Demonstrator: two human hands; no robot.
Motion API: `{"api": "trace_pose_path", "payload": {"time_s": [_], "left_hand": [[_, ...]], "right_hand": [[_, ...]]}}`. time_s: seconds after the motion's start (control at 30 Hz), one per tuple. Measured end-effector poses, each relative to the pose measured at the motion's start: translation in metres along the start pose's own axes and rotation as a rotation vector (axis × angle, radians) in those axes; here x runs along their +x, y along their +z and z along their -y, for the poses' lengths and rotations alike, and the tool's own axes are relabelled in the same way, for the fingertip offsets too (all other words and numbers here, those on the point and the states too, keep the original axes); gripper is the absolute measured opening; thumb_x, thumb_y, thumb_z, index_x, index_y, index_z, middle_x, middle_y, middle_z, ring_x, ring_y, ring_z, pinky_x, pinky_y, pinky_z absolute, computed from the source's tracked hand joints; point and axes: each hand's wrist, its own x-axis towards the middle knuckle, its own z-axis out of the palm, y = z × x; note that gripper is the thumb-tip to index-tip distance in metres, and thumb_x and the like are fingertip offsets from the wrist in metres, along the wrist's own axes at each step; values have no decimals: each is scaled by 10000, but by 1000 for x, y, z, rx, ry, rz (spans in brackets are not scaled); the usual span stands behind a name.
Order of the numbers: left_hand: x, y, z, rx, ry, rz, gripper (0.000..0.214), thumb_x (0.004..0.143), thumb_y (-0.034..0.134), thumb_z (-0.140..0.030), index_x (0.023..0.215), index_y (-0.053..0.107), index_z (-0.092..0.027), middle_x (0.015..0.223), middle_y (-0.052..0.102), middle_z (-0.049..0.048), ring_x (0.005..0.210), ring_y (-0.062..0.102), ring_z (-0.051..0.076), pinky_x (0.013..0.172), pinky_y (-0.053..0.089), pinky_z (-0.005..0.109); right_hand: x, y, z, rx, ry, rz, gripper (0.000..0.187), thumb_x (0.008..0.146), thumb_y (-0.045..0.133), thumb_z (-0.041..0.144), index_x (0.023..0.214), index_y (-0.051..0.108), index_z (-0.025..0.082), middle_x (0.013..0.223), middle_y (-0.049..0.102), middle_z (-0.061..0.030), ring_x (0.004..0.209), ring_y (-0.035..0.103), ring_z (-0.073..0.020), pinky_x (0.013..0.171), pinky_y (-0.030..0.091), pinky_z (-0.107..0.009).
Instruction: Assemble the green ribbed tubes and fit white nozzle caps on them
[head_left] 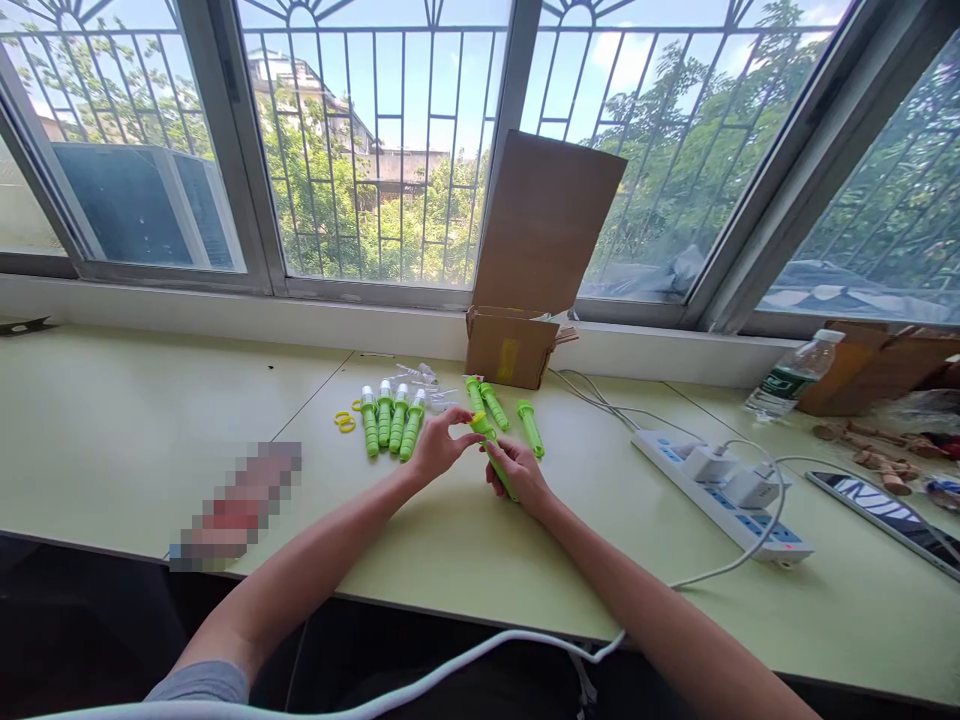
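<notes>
Pale green desk [465, 560]. Right hand [526, 478] clamped round green tube [505, 483], left hand [441, 440] pinching its yellow-ringed top; tube slants between them. 4 clear-tipped tubes [385, 425] just beside left hand; 3 green tubes [532, 432] beyond right. Farther: cardboard box [529, 352], windows [382, 210].

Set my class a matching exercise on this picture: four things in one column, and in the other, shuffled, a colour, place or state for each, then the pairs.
1. Right hand
2. Rings
3. Carton
4. Power strip

A. White, with plugs in it
B. Brown, flap raised
C. Holding a green tube
D. Yellow, beside four tubes

Pairs: 1-C, 2-D, 3-B, 4-A
</notes>
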Motion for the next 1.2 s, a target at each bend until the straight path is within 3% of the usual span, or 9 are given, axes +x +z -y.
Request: {"api": "trace_pose_path", "payload": {"time_s": [0.23, 0.4, 0.67, 1.2], "left_hand": [[0, -7, -5, 82, 49, -29, 258, 710, 723, -357, 872, 613, -189, 948, 684, 55, 926, 649, 212, 837, 518, 373], [0, -7, -6, 113, 33, -36, 284, 675, 748, -377, 843, 623, -185, 870, 690, 46, 858, 661, 210, 781, 529, 359], [1, -4, -3, 116, 53, -43, 308, 675, 740, -412, 846, 634, -180, 860, 692, 40, 810, 659, 177, 766, 538, 333], [2, -3, -4, 113, 97, -54, 299, 704, 713, -422, 856, 634, -177, 892, 691, 50, 824, 658, 175, 777, 546, 343]], "right_hand": [[1, 3, -5, -255, -153, -139, 366, 748, 582, 565, 748, 571, 199, 551, 561, 8, 399, 479, -118, 403, 377, -246], [2, 1, -6, -395, -231, -188, 283, 749, 607, 452, 663, 538, 191, 521, 479, 31, 453, 431, -113, 444, 336, -241], [-1, 0, -1, -228, -110, -104, 302, 751, 606, 436, 619, 475, 198, 428, 433, 63, 349, 385, -92, 382, 294, -234], [1, -3, -6, -36, -60, -19, 304, 754, 615, 460, 663, 506, 191, 431, 462, 62, 297, 357, -73, 307, 248, -212]]}}
